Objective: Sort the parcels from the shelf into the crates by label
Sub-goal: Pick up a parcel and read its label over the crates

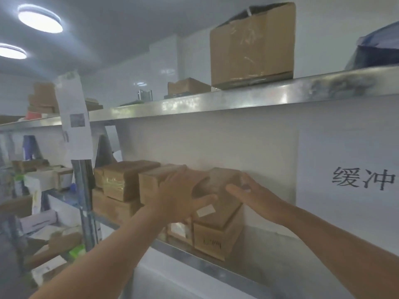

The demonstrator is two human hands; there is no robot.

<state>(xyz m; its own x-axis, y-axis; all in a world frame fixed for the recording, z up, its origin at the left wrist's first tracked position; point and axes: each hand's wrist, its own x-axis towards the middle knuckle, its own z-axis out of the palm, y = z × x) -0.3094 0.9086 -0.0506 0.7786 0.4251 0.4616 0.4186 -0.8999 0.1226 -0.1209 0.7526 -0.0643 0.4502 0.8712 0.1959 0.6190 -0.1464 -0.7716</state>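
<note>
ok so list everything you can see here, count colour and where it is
held parcel: one, brown cardboard with a small white label, top of the stack at the right end of the lower shelf
stacked parcels: several, brown, lower shelf left of the held one and under it
large carton: one, brown, taped, on the top shelf
small box: one, brown, top shelf left of the large carton
blue bag: one, top shelf at far right
paper sheet: one, white, hanging on the shelf post
ceiling lights: two, round, white, upper left
wall sign: black characters on white, right
left hand: on the parcel's left side
right hand: on its right side
</note>
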